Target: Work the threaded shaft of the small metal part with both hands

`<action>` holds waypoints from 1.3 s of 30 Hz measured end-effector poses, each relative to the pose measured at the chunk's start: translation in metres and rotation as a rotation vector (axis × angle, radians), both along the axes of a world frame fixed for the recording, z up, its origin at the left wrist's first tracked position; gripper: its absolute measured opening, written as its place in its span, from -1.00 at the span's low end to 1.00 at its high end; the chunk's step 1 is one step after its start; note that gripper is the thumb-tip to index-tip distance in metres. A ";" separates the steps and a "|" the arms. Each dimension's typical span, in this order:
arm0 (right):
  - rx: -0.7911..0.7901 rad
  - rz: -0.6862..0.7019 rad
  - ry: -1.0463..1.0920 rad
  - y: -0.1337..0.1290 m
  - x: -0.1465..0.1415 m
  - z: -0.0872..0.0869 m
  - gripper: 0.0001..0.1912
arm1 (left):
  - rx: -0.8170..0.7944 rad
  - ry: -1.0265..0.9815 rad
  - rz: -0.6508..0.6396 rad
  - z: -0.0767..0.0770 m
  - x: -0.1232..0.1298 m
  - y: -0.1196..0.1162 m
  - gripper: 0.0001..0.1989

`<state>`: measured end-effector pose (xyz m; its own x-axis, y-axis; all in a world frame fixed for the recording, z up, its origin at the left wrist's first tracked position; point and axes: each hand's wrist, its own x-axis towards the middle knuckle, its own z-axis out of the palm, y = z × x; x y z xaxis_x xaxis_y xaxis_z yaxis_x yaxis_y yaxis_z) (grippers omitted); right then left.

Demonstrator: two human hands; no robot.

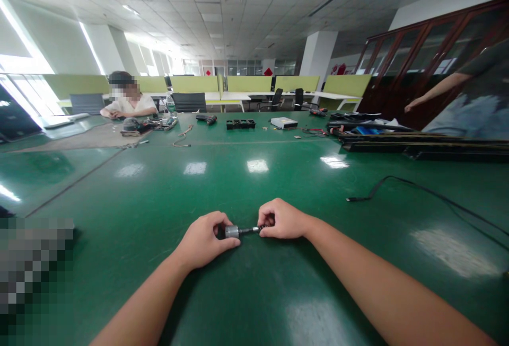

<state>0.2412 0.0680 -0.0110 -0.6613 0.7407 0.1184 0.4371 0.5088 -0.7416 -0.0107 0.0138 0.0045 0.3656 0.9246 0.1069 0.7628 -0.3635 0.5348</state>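
Note:
My left hand (pixel 207 237) grips a short grey metal cylinder (pixel 232 231), thumb in front and fingers curled behind. A thin dark shaft (pixel 246 230) sticks out of the cylinder to the right, with a bright metal section near its end. At that end my right hand (pixel 283 220) pinches a small dark, coiled part that looks like a spring (pixel 262 227). Its fingers cover most of this part, so I cannot tell how it joins the shaft. Both hands are low over the green tabletop (pixel 222 182).
A black cable (pixel 421 184) runs across the right side. Farther back are dark metal rails (pixel 397 142), a white box (pixel 283 123), a black slotted part (pixel 240 124) and a power drill (pixel 205 118). One person (pixel 129 99) sits at far left; another (pixel 469 91) stands at right.

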 end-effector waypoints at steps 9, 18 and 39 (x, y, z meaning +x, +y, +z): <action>0.028 0.019 0.118 -0.012 -0.019 0.004 -0.78 | -0.006 0.001 -0.003 0.001 0.000 0.001 -0.73; -0.035 -0.005 0.173 -0.013 -0.026 -0.002 -0.55 | -0.002 0.021 0.007 0.000 -0.001 0.002 -0.72; -0.056 -0.007 0.151 -0.013 -0.026 -0.002 -0.61 | -0.012 -0.012 -0.014 0.004 0.002 0.000 -0.70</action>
<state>0.2151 0.0549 -0.0133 -0.6337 0.7536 0.1748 0.3219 0.4623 -0.8262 -0.0089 0.0136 0.0087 0.3769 0.9208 0.1007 0.7511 -0.3674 0.5485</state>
